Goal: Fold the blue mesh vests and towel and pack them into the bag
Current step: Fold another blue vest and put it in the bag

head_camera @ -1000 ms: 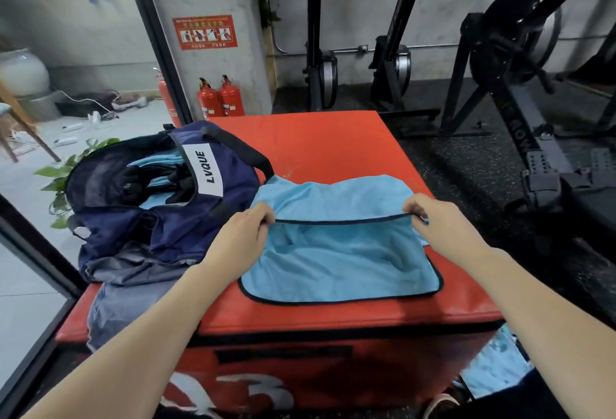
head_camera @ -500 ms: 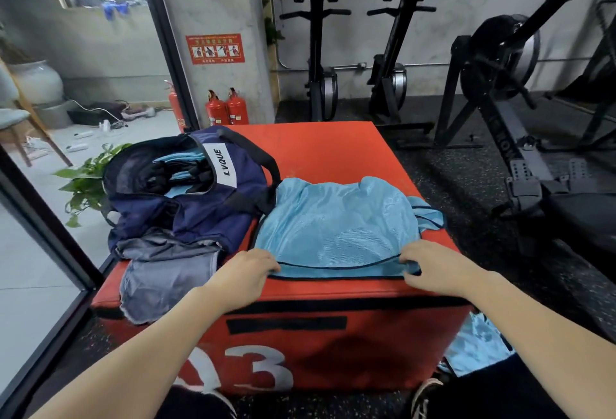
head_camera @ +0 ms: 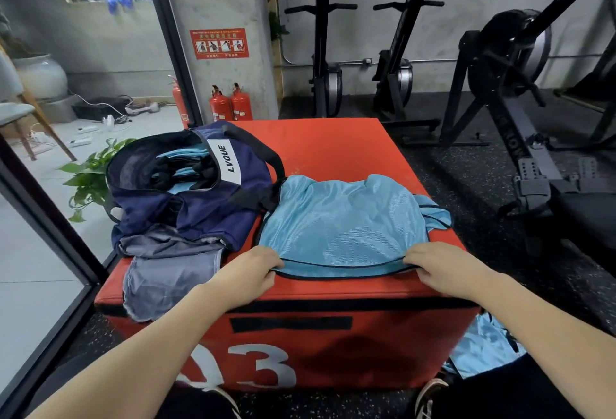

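Centrally, a red padded box [head_camera: 333, 148] is carrying everything. Filling its left part, a navy bag [head_camera: 200, 205] is lying open, with light blue fabric showing inside. Beside it on the right, a blue mesh vest [head_camera: 343, 222] is lying folded over, touching the bag. A grey towel [head_camera: 166, 275] is drooping over the front-left corner. The left hand [head_camera: 248, 280] and right hand [head_camera: 446, 272] are each pinching the vest's near black-trimmed edge.

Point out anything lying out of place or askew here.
One blue mesh vest lies on the floor by the red box's right side. The grey towel droops over the box's front-left edge. The vest on the box has a strap trailing off the right.
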`<state>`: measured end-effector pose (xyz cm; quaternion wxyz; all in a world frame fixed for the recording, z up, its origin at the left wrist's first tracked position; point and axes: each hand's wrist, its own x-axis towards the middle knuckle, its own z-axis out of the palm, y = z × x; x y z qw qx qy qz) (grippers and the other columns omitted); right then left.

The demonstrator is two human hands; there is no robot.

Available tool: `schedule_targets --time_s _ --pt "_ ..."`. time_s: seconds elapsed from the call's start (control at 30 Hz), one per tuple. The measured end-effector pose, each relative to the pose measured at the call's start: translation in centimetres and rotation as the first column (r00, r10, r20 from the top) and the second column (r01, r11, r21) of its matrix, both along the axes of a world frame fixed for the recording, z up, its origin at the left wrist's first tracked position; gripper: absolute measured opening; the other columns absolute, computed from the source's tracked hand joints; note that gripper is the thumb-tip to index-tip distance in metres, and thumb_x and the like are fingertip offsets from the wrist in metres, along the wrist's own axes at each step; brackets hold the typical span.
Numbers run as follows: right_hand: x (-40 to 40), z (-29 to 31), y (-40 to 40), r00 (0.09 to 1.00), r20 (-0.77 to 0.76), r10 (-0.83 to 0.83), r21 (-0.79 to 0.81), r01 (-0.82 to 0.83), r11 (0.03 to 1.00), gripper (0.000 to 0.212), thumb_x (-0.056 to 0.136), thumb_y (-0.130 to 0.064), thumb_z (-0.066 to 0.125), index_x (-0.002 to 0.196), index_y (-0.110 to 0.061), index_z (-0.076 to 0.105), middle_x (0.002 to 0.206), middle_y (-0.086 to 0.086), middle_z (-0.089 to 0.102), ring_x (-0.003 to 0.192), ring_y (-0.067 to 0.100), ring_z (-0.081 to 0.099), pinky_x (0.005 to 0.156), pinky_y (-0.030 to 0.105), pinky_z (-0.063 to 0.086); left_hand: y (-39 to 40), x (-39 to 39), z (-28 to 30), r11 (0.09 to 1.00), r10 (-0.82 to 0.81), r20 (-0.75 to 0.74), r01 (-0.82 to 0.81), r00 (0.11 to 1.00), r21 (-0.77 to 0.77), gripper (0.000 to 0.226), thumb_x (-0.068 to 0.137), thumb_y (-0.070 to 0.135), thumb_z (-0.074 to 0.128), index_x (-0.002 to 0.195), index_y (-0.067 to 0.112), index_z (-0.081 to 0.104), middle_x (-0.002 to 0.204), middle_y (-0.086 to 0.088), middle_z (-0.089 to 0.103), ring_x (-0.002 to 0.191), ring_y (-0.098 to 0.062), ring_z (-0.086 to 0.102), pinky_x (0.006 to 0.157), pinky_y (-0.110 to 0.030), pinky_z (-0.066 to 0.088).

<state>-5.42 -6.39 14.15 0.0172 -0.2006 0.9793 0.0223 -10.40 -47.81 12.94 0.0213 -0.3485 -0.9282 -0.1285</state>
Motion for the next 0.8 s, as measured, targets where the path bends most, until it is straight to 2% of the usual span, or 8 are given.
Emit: schedule_targets --time_s 0.07,0.13,0.23,0.3,0.4,0.53,0.63,0.8 --pt "0.0 0.1 0.1 0.999 -0.025 -0.039 -0.038 0.038 0.999 0.021 0.092 -0.026 0.053 0.103 -0.023 0.071 0.103 -0.009 0.067 0.101 0.015 0.063 0.086 0.034 0.049 -0.2 -0.1 0.0 0.999 0.033 0.038 -0.034 0.999 0.03 0.031 0.09 0.012 0.054 0.117 0.015 0.069 0.112 0.006 0.064 0.111 -0.011 0.053 0.102 -0.024 0.04" --pt "0.0 0.2 -0.1 0.993 -0.033 -0.112 -0.157 0.106 0.982 0.018 0.096 -0.033 0.056 0.093 -0.022 0.071 0.092 -0.009 0.066 0.091 0.015 0.062 0.082 0.033 0.048 -0.2 -0.1 -0.1 0.997 0.057 0.023 -0.059 0.998 0.057 0.026 0.09 0.029 0.06 0.112 0.019 0.07 0.107 0.01 0.065 0.105 -0.008 0.055 0.098 -0.028 0.044" --pt "-0.3 0.0 0.1 0.977 -0.091 -0.191 -0.369 0.145 0.918 0.024 0.094 -0.032 0.061 0.075 -0.017 0.066 0.073 -0.009 0.061 0.074 0.014 0.057 0.073 0.037 0.048 0.3 0.1 0.1 0.99 0.138 0.011 -0.138 0.99 -0.003 0.059 0.082 0.075 0.048 0.104 0.025 0.07 0.097 0.015 0.063 0.096 -0.006 0.056 0.089 -0.028 0.049" --pt "-0.6 0.0 0.3 0.963 -0.127 -0.236 -0.455 0.155 0.877 0.025 0.092 -0.028 0.065 0.071 -0.015 0.065 0.068 -0.005 0.062 0.068 0.014 0.058 0.069 0.037 0.048 0.9 0.3 0.2 0.983 0.167 -0.024 -0.168 0.986 -0.073 0.076 0.077 0.087 0.037 0.104 0.024 0.07 0.097 0.013 0.064 0.096 -0.01 0.057 0.087 -0.029 0.05" --pt "-0.8 0.2 0.6 0.954 -0.122 -0.273 -0.519 0.173 0.837 0.025 0.091 -0.023 0.068 0.068 -0.014 0.065 0.067 -0.003 0.063 0.067 0.014 0.057 0.07 0.035 0.047 1.3 0.2 0.3 0.979 0.179 -0.092 -0.186 0.98 -0.08 0.063 0.084 0.076 0.043 0.102 0.022 0.07 0.098 0.009 0.065 0.096 -0.013 0.058 0.085 -0.033 0.051" --pt "-1.1 0.5 1.3 0.971 -0.143 -0.19 -0.439 0.11 0.892 0.018 0.088 -0.024 0.072 0.071 -0.018 0.068 0.073 -0.009 0.062 0.071 0.008 0.057 0.072 0.03 0.048 1.2 -0.2 -0.1 0.982 0.179 -0.055 -0.175 0.982 0.067 0.021 0.098 0.03 0.057 0.11 0.019 0.071 0.107 0.004 0.067 0.106 -0.016 0.059 0.092 -0.03 0.047" --pt "-1.4 0.8 1.8 0.981 -0.154 -0.121 -0.293 0.072 0.953 0.004 0.086 -0.018 0.074 0.089 -0.016 0.077 0.094 -0.007 0.069 0.087 0.012 0.065 0.085 0.03 0.052 0.6 -0.7 -0.1 0.972 0.201 -0.037 -0.194 0.979 0.132 0.021 0.095 0.009 0.057 0.112 0.012 0.071 0.108 -0.002 0.067 0.107 -0.02 0.058 0.098 -0.03 0.044" --pt "-1.7 1.7 2.1 0.945 -0.324 0.041 -0.153 -0.095 0.984 0.023 0.065 -0.001 0.083 0.076 -0.019 0.074 0.074 -0.002 0.069 0.067 0.024 0.067 0.064 0.036 0.058 0.1 -1.4 2.6 0.953 0.262 -0.065 -0.248 0.963 0.176 0.023 0.093 0.003 0.059 0.11 0.008 0.073 0.105 -0.009 0.068 0.103 -0.029 0.059 0.097 -0.039 0.046"
